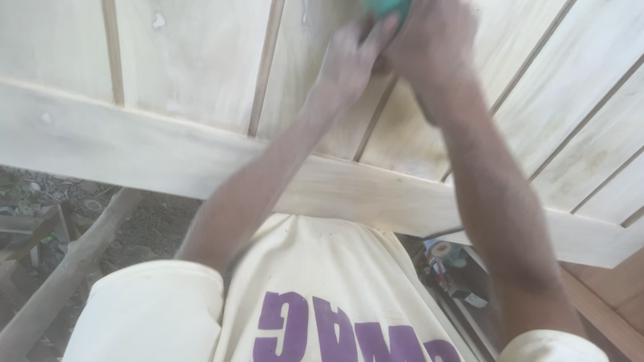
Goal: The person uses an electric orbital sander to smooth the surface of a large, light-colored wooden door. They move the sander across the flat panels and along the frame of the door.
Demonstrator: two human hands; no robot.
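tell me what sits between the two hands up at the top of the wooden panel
In the head view, a green tool sits between the left hand and right hand, pressed to the wooden panel; its top is cut off.

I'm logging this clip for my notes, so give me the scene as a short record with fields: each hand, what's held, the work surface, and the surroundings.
left hand: left hand pressed against the green tool, fingers on its lower edge
right hand: right hand gripping the green tool from the side
held thing: green tool, mostly cut off at the top edge, kind unclear
work surface: pale wooden panel with thin slats, crossed by a wooden rail
surroundings: dirt ground and a log at the lower left
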